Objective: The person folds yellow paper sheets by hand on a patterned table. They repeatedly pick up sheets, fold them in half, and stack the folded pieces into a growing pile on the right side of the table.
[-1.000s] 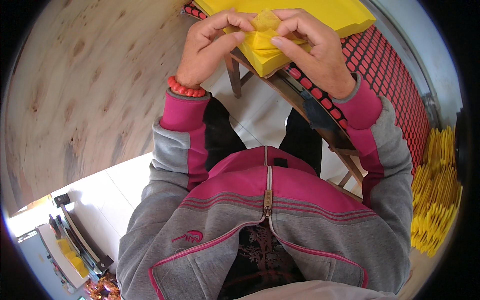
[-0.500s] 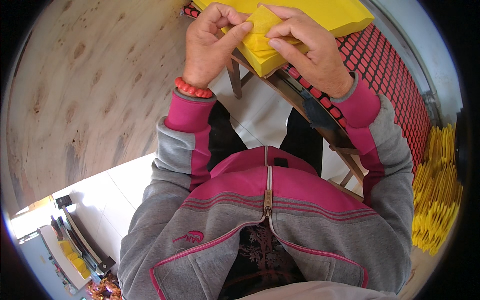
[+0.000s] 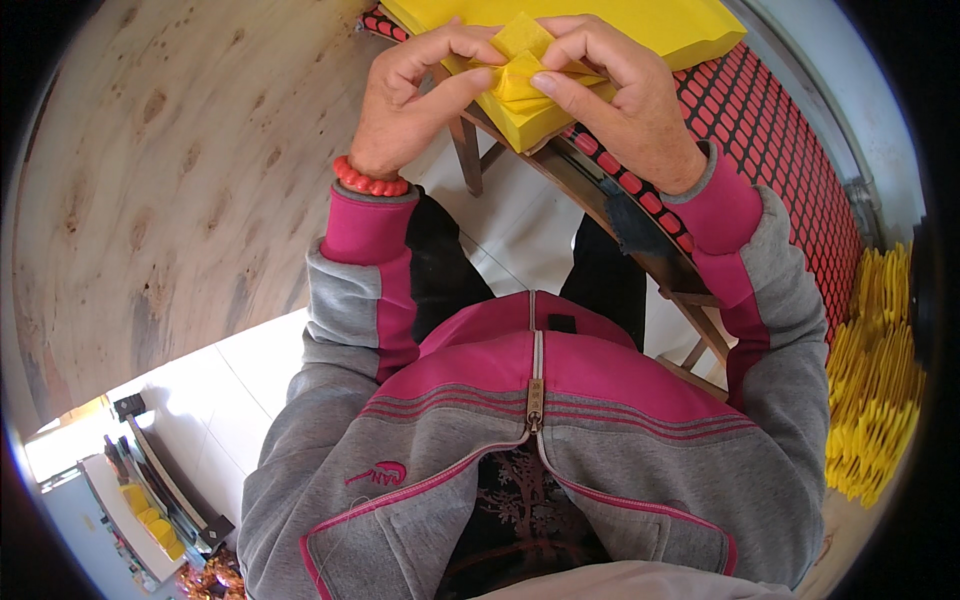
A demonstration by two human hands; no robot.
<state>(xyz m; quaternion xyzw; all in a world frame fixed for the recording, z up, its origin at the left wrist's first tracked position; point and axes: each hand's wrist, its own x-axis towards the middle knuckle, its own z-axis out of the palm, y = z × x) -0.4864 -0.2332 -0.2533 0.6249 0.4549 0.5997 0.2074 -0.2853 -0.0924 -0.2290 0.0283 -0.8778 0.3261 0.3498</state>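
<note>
Between my two hands is a small folded piece of yellow paper [image 3: 520,78], its layers spread to the sides and a pointed flap raised in the middle. My left hand [image 3: 408,100] pinches its left side with thumb and fingertips; a red bead bracelet [image 3: 368,178] circles that wrist. On the other side, my right hand [image 3: 630,105] grips the paper, thumb pressed on its front near the centre. Directly beneath lies a thick stack of yellow paper [image 3: 670,35], partly covered by my hands.
A large wooden board [image 3: 150,200] fills the left side. Red-and-black patterned cloth [image 3: 770,150] covers the surface on the right, above a wooden frame [image 3: 700,320]. Many folded yellow papers [image 3: 872,375] stand bunched at the far right. A dark blue cloth [image 3: 632,222] hangs by the frame.
My left hand has shifted slightly left and down. The paper's layers have spread outward, and a second point now stands up in front. My right hand has barely moved.
</note>
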